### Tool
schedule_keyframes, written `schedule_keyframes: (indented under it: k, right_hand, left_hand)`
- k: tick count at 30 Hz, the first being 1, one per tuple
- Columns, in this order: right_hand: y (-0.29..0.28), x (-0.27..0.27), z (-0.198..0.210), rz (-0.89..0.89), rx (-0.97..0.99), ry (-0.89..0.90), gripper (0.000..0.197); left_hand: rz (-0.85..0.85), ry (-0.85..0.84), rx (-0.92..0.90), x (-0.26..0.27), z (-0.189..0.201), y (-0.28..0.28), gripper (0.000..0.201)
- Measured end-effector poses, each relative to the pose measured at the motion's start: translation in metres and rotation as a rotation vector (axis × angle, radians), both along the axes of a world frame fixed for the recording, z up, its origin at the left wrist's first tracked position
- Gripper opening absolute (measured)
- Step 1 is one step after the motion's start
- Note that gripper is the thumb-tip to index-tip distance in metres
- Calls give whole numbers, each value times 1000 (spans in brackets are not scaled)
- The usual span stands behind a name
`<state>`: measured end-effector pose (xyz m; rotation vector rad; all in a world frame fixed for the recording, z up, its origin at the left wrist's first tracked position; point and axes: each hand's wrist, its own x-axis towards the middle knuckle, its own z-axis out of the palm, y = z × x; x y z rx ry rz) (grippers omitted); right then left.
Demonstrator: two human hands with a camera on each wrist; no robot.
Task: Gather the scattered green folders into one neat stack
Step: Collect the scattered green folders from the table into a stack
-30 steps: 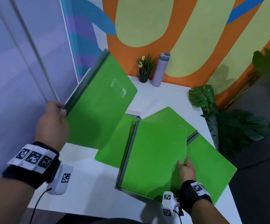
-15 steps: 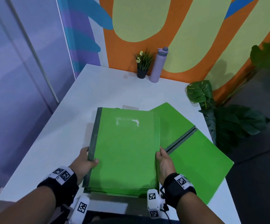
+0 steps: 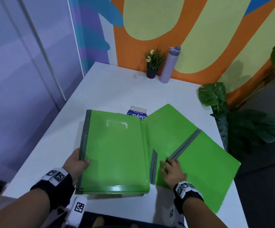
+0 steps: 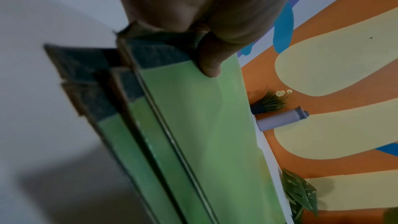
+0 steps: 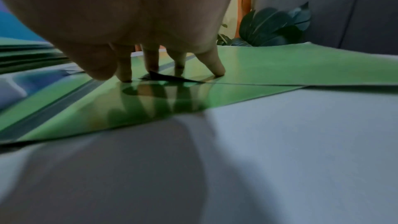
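A stack of green folders (image 3: pixel 115 153) with grey spines lies at the near middle of the white table (image 3: pixel 117 96). My left hand (image 3: pixel 82 162) grips the stack's left spine, thumb (image 4: pixel 208 60) on the top cover and fingers underneath. In the left wrist view the stack (image 4: pixel 204 125) shows several offset spines. To the right lie loose green folders, one angled toward the back (image 3: pixel 164 129) and one overhanging the table's right edge (image 3: pixel 206 170). My right hand (image 3: pixel 168 165) rests on them, its fingertips (image 5: pixel 125 72) pressing down where the folder covers (image 5: pixel 301 67) overlap.
A blue and white box (image 3: pixel 137 112) peeks out behind the stack. A small potted plant (image 3: pixel 153 66) and a purple bottle (image 3: pixel 169 65) stand at the back by the painted wall. A big leafy plant (image 3: pixel 215 99) stands off the right edge.
My left hand brought a folder down from the upper left onto the stack. My right hand then left the stack's right edge and moved right onto the loose folders.
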<state>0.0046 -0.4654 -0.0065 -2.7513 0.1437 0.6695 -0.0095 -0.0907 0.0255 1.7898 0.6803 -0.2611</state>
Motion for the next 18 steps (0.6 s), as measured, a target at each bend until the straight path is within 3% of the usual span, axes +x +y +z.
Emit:
schedule_keyframes:
  k: [4,7,11,15,18]
  right_hand:
    - [-28,-15,3,3,30,-98,36]
    - [-37,-19,7,-198,-74,-210,32]
    - [-29,-18,11,-441,-148,-108,62]
    - [-27,-18,7,-373,-191,-43,91]
    - [-36,-15,4,-264,-279,-46,101]
  left_hand:
    - [-25,47,-42,2,-4,-3,60]
    - [-119,141,17,-1,-11,-4,73]
    - [-168,247,16,-6,-23,-10,88]
    - [-108,301,-50,-7,-29,-18,67]
    - [-138,296,-22,-5,-32,-14,71]
